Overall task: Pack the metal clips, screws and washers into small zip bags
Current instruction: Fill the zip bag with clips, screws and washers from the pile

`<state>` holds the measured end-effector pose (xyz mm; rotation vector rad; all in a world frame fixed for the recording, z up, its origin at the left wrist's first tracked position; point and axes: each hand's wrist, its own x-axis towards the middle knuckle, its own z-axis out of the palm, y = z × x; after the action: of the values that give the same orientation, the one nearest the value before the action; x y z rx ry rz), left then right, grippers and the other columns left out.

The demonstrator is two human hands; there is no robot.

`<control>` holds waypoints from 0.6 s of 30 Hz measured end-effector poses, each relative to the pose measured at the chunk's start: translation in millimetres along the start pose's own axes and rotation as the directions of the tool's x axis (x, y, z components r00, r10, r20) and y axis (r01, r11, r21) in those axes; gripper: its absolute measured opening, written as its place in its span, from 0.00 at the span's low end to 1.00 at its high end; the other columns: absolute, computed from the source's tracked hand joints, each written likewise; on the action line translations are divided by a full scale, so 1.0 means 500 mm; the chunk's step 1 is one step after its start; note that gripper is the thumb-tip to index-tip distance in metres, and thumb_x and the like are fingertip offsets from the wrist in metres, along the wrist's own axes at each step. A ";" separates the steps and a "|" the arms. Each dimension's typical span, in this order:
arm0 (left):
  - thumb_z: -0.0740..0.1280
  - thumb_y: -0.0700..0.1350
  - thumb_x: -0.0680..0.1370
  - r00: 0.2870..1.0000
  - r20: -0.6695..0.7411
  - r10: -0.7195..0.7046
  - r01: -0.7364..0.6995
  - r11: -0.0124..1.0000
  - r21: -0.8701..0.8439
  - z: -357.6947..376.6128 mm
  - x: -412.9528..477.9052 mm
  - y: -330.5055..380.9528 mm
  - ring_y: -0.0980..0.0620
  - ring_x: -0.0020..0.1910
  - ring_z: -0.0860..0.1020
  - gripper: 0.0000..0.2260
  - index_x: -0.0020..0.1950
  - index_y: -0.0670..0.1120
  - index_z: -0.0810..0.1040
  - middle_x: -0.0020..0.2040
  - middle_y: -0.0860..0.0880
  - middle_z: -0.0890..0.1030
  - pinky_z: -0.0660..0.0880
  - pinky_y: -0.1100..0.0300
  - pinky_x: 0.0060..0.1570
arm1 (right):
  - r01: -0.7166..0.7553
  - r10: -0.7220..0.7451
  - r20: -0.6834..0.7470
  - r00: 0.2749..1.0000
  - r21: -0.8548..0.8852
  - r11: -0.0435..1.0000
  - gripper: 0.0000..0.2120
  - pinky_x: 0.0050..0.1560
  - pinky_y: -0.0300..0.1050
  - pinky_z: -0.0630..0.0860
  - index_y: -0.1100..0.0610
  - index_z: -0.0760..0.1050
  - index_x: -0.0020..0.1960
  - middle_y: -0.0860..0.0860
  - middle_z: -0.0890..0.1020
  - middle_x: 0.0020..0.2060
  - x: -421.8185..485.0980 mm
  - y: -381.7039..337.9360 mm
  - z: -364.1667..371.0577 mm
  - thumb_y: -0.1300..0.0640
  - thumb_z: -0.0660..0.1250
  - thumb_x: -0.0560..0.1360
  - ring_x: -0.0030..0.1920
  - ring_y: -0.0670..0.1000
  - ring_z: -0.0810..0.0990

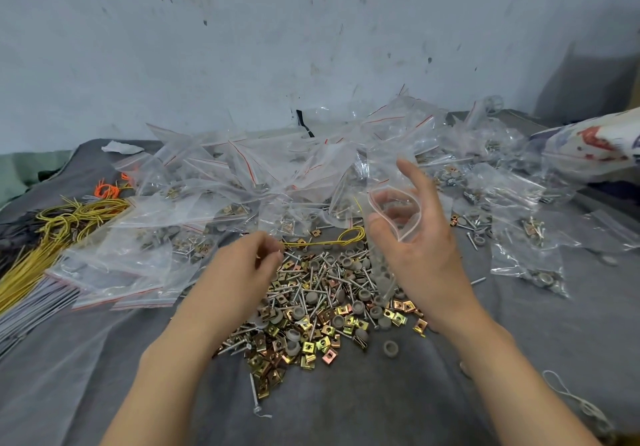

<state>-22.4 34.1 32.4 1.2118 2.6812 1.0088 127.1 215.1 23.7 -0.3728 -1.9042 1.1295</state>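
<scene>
An open zip bag (394, 213) is held up at its mouth in the grip of the right hand (426, 255), above the pile of clips, screws and washers (322, 303) spread on the grey cloth (346, 407). A small metal piece (259, 257), possibly a screw, is pinched in the grip of the left hand (239, 272) at the pile's far-left edge. The far side is crowded by filled bags (221, 182) up to the wall (242, 47). Bare cloth is left nearest the person.
</scene>
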 end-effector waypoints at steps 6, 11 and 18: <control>0.68 0.47 0.79 0.963 -0.269 0.010 -0.118 0.913 -0.390 -0.022 0.005 0.063 0.62 0.42 0.79 0.04 0.50 0.57 0.81 0.42 0.56 0.83 0.73 0.72 0.38 | -0.007 0.007 0.013 1.000 0.013 1.000 0.31 0.53 0.23 0.68 0.39 0.61 0.76 0.36 0.80 0.54 0.000 0.007 0.004 0.52 0.72 0.79 0.58 0.39 0.78; 0.69 0.43 0.79 0.947 -0.319 -0.024 -0.178 0.789 -0.589 -0.026 0.008 0.090 0.61 0.40 0.80 0.05 0.48 0.53 0.82 0.42 0.54 0.84 0.75 0.69 0.43 | 0.008 -0.009 0.035 0.999 0.035 0.999 0.32 0.53 0.23 0.68 0.38 0.61 0.76 0.35 0.80 0.56 0.001 0.014 0.019 0.52 0.72 0.79 0.58 0.38 0.78; 0.66 0.42 0.80 0.943 -0.330 0.046 -0.251 0.747 -0.615 -0.017 0.025 0.117 0.60 0.36 0.76 0.06 0.46 0.52 0.79 0.38 0.56 0.82 0.73 0.70 0.40 | 0.013 -0.017 0.058 0.998 0.070 0.997 0.31 0.53 0.24 0.70 0.34 0.61 0.74 0.38 0.80 0.56 0.003 0.018 0.037 0.49 0.71 0.77 0.58 0.40 0.78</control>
<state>5.3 66.7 75.3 1.1825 2.0610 2.0698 110.1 210.4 13.3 -0.2896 -1.9095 1.2055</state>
